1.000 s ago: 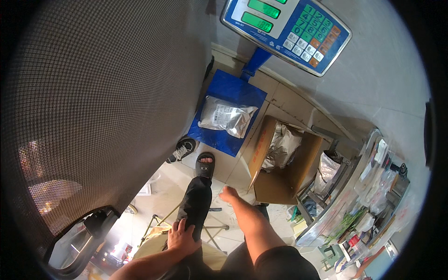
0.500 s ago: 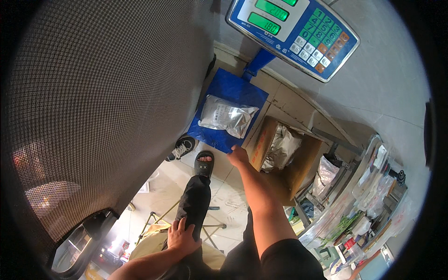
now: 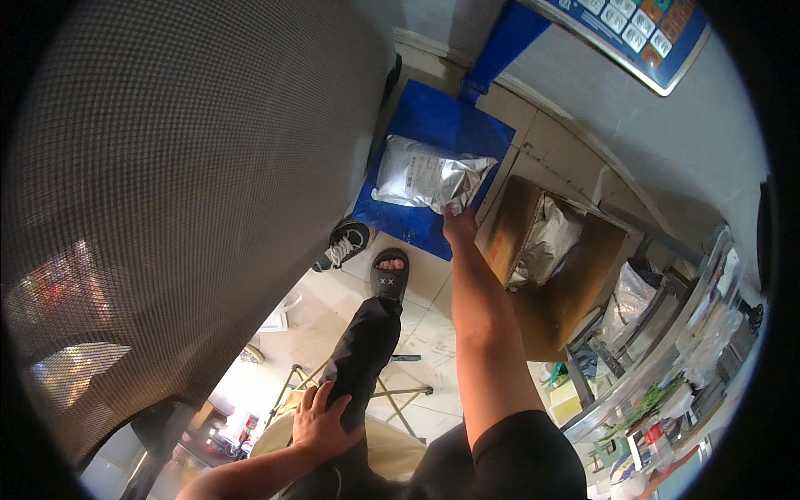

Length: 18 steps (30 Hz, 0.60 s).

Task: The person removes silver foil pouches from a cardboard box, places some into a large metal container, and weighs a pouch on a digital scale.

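A plump silver foil bag lies on the blue platform of a floor scale. My right hand reaches to the bag's near right edge, with its fingers closed on the foil there; the fingertips are partly hidden. Spread over the dark trouser leg at my knee, my left hand holds nothing. Part of the scale's keypad panel shows at the top right, joined to a blue post.
Right of the platform stands an open cardboard box with silver bags inside. Beyond it is a cluttered rack. A large mesh panel fills the left. My sandalled foot is near the platform, beside a black shoe.
My right hand has moved from the platform's near edge forward onto the bag's edge. The view has shifted, so the scale's display has left the picture. My left hand stays on my knee.
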### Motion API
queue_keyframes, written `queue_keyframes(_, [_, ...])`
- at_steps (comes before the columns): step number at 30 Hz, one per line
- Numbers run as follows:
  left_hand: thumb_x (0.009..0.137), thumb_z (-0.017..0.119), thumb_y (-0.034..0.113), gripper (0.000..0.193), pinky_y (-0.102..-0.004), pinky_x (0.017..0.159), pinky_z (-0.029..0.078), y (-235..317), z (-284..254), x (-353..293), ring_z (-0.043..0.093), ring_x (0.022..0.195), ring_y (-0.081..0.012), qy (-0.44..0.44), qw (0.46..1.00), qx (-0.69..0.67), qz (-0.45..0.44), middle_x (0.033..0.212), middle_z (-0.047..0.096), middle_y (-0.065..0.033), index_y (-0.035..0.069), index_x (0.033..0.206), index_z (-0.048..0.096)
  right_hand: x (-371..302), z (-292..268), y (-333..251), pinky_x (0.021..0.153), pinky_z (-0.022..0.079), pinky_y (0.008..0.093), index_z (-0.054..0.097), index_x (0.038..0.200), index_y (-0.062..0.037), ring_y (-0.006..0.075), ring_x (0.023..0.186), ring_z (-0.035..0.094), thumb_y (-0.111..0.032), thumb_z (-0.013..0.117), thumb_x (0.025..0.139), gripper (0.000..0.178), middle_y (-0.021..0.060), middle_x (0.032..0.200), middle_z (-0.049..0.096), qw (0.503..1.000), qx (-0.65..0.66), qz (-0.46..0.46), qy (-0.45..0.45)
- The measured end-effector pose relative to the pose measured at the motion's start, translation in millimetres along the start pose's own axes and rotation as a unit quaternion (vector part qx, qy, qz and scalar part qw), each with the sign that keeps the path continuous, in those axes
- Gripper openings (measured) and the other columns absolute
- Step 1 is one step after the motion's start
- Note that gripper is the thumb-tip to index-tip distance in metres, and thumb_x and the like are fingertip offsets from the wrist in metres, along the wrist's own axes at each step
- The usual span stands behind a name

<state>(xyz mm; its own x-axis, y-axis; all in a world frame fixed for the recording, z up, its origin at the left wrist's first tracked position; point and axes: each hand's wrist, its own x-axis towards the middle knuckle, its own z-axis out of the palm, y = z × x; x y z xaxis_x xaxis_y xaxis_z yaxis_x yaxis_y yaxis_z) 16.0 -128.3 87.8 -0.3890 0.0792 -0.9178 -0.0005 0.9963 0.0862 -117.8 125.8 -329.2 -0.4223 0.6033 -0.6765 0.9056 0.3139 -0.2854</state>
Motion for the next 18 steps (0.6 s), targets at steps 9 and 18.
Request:
queue_keyframes(9, [0.069,0.07,0.045,0.062,-0.0494,0.107,0.031,-1,9,-3,0.03,0.131,-0.0357,0.039,0.999,0.013,0.022,0.142,0.036,-0.0147,0.015,0.123,0.059,-95,-69,-50,0.076,0.05,0.0441,0.065,0.093,-0.0027,0.0357,0.092,0.063,-0.024,0.054,0.088,0.025,0.0194,0.095,0.066,0.948,0.059,-0.307,-0.065])
queue_keyframes(18, [0.072,0.072,0.042,0.074,-0.0417,0.101,0.04,3,6,-12,0.047,0.12,-0.0338,0.062,0.98,0.012,0.19,0.13,0.05,-0.0158,0.006,0.131,0.048,-445,-395,26,0.067,0.044,0.0492,0.057,0.079,-0.0047,0.0391,0.076,0.058,-0.025,0.058,0.085,0.022,0.0194,0.077,0.06,0.916,-0.052,-0.392,-0.075])
